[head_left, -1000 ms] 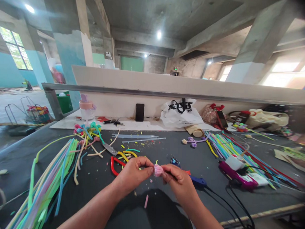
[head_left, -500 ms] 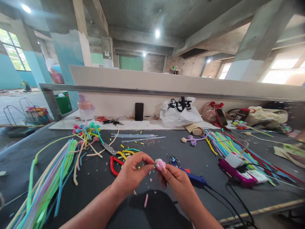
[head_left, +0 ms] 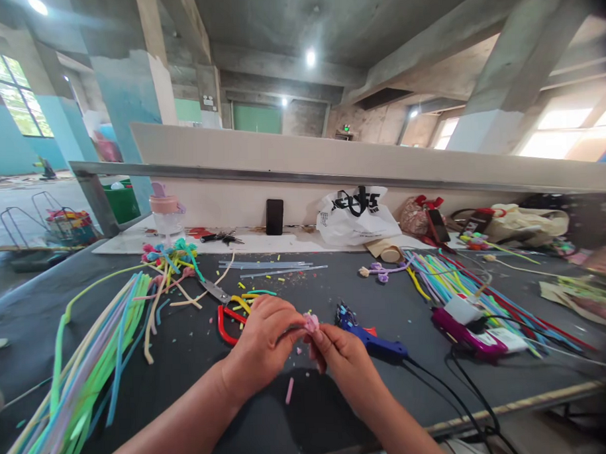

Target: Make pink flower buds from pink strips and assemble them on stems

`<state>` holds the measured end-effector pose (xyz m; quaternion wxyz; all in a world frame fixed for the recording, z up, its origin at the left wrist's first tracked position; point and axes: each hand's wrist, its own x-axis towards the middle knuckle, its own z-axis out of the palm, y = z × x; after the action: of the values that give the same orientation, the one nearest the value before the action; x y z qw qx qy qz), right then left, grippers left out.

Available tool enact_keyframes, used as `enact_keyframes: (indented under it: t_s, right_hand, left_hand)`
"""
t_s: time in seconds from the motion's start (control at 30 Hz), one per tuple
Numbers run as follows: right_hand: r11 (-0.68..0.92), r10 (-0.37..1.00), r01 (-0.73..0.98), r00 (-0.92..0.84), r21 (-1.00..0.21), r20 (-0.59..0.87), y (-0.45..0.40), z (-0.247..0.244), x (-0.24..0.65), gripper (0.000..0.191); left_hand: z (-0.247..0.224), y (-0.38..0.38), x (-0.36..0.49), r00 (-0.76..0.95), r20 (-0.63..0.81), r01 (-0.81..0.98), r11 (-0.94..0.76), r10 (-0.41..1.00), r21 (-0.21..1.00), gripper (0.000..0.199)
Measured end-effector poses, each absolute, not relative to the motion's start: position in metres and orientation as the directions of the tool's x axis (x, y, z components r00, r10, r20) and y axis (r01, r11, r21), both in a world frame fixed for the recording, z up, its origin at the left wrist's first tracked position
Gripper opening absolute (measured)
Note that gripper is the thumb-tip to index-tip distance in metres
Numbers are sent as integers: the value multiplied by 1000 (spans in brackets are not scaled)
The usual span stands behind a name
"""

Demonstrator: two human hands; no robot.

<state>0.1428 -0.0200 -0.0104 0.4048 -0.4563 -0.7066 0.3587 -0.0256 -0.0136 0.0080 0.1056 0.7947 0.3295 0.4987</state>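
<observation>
A small pink chenille-stem flower [head_left: 311, 321] is pinched between my two hands above the dark tabletop. My left hand [head_left: 270, 337] grips its left side with thumb and fingers together. On the other side, my right hand [head_left: 340, 351] holds it from below right; the fingers partly cover it. Scissors with red handles [head_left: 222, 330] lie behind my left hand, blades open. A blue hot glue gun [head_left: 374, 342] rests to the right of my right hand. Below the hands lies a short pink stem piece [head_left: 289, 391].
Bundled chenille stems [head_left: 96, 366] lie at left, and more coloured stems [head_left: 447, 281] at right beside a purple power strip [head_left: 466, 334]. A phone [head_left: 275, 217], a bottle [head_left: 167, 215] and a white plastic bag [head_left: 357, 215] stand along the back panel. Black cables [head_left: 448, 387] cross the front right edge.
My left hand has closed in on the flower, its fingers now covering more of it. The flower has shifted slightly up and left. The whole view has tilted a little.
</observation>
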Motion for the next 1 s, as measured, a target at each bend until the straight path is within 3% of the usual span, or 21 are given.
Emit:
enact_keyframes:
  t_s: [0.1, 0.4, 0.7, 1.0]
  right_hand:
    - [373, 923, 435, -266, -820, 279, -21, -12, 143, 44]
    - [521, 837, 620, -236, -587, 494, -23, -13, 142, 41]
    - [524, 826, 638, -217, -564, 521, -24, -17, 142, 38]
    - [554, 810, 620, -246, -556, 532, -23, -19, 145, 37]
  left_hand:
    - [9, -14, -26, 311, 721, 437, -767, 619, 470, 8]
    - [5, -12, -21, 214, 674, 457, -682, 707, 570, 11]
    - [10, -11, -19, 258, 596, 377, -647, 760, 662, 13]
    - [11, -12, -23, 341, 631, 269, -716, 697, 644, 10]
